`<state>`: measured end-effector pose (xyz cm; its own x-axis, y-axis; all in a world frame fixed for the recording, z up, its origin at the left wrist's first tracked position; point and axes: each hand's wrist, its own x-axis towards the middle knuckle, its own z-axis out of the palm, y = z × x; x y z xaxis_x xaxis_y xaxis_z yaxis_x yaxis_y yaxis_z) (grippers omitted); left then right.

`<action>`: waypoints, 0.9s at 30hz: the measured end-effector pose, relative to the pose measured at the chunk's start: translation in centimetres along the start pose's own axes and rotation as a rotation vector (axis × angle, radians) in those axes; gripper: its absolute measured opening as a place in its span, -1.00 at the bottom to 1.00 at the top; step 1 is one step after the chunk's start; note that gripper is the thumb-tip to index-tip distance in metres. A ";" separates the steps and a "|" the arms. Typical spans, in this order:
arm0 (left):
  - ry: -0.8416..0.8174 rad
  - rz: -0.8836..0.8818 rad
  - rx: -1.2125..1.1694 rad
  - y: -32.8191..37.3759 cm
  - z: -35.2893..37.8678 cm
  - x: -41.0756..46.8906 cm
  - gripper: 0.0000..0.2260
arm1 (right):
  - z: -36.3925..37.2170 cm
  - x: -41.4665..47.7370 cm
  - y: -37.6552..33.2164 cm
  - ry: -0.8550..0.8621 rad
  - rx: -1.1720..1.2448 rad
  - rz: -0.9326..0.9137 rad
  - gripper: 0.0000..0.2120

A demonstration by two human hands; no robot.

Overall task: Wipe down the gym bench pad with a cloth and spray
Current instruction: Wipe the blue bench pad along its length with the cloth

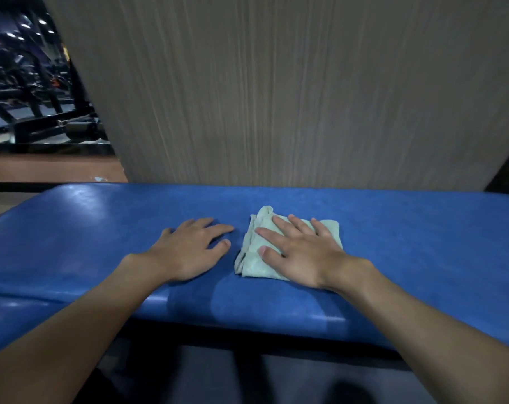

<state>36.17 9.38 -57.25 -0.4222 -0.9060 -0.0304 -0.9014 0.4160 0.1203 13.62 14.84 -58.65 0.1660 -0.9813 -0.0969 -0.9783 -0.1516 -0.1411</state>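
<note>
Wiping step, by the look of it: right hand [301,252] lies flat on the cloth [256,265], fingers straight and spread, pressing it down rather than clutching it; cloth is folded, pale green, sitting on the pad [102,228] a bit right of centre, between the pad's far and near edges; left hand [189,249] rests bare on the pad just beside the cloth, not touching it, fingers loosely extended, holding nothing; looks like bracing.

No spray bottle in view; cannot tell whether the pad is already sprayed, though it has a sheen on the left.

Next move, my guess: slide the cloth along the pad under steady palm pressure, keeping the fold from bunching; the left stretch of pad and the near edge need covering too.

Pose: both forearms reach forward from the bottom corners, palms down, wrists low; right wrist angled inward; grey wall [276,97] close behind the pad.
</note>
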 end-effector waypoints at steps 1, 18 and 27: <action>0.001 0.018 0.002 0.7 0.1 0.3 -0.58 | -0.1 -0.7 1.1 0.004 -0.002 0.020 -0.46; -0.041 0.397 -0.015 19.0 1.8 4.3 -0.51 | -1.8 -11.6 18.1 0.066 0.022 0.377 -0.48; -0.070 0.537 -0.031 28.6 3.4 4.7 -0.50 | -2.9 -18.5 27.7 0.093 0.019 0.649 -0.49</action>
<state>8.11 17.31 -57.31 -0.8290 -0.5588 -0.0226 -0.5543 0.8155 0.1662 -16.89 28.49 -57.93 -0.4696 -0.8789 -0.0831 -0.8736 0.4762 -0.1001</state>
